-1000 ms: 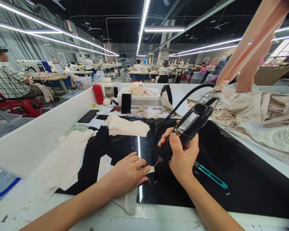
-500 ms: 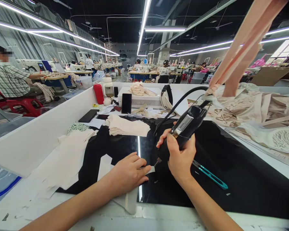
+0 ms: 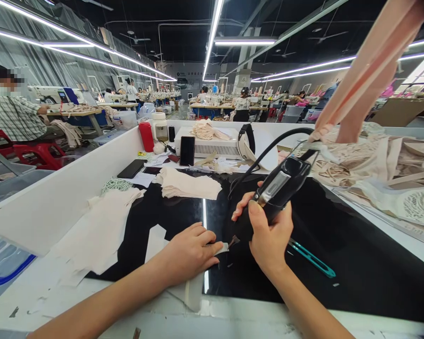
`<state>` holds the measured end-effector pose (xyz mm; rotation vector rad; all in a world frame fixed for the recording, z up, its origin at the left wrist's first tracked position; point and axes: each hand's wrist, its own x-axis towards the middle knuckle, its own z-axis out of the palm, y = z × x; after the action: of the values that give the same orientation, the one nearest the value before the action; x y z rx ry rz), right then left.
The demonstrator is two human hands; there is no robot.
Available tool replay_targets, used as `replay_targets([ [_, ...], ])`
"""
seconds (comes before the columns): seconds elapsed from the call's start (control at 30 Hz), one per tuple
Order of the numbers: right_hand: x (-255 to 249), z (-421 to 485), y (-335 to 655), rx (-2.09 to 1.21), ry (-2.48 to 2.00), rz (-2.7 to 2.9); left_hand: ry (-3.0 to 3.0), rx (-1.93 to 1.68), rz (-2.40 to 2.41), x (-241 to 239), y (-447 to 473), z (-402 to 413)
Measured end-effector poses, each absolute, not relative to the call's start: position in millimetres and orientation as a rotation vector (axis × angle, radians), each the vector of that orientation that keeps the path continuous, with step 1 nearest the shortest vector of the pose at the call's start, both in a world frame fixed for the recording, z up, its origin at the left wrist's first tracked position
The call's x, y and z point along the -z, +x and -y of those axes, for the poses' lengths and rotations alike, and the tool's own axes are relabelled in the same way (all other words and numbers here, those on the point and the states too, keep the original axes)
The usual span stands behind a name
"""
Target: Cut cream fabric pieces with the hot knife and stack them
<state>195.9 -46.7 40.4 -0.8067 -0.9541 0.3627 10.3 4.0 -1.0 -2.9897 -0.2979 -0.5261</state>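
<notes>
My right fingers (image 3: 258, 215) wrap a black corded tool (image 3: 281, 181), its metal tip (image 3: 234, 240) at the end of a pale strip (image 3: 225, 247). My left fingers (image 3: 203, 238), thumb spread, pin that strip on the black mat (image 3: 360, 249).

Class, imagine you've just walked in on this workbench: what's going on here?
A person's right hand grips a black corded hand tool, tied to pink fabric strips above it. Its metal tip points down at the end of a small pale strip; whether they touch is unclear. The left hand rests its fingers on that strip, over a black mat. A teal slotted handle lies to the right, and stacked cream fabric pieces lie beyond the hands.
</notes>
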Motion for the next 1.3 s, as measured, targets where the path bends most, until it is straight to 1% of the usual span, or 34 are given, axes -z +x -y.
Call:
replay_targets([
  [0.2, -42, 50, 198, -0.366, -0.807, 0.950, -3.064, 0.600, 0.288, -3, 2, -3],
  [0.7, -44, 62, 204, -0.363, -0.826, 0.929, -3.072, 0.641, 0.285, 6, -5, 4],
  [1.0, -58, 51, 192, -0.387, -0.802, 0.858, -3.059, 0.722, 0.280, 9, -1, 6],
  [1.3, -53, 44, 183, -0.435, -0.786, 0.892, -3.034, 0.723, 0.285, 8, 0, 8],
])
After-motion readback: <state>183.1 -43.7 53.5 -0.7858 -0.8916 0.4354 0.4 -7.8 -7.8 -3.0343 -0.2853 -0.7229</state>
